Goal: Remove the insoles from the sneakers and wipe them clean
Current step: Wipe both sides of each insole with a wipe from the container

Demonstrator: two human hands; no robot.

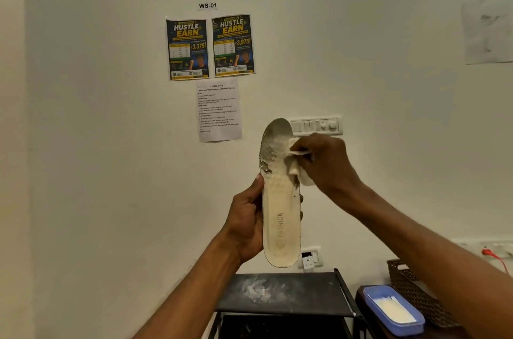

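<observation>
My left hand [247, 223] grips the removed insole [281, 216] upright before the wall while my right hand [323, 161] pinches a white cloth [304, 172] against its grimy toe, so wiping looks unfinished.

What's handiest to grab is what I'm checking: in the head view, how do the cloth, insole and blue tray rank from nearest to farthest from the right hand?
1. Cloth: pinched in the right hand itself.
2. Insole: just left of that hand, touched by the cloth, held upright by the left hand.
3. Blue tray: well below, at the lower right.
</observation>
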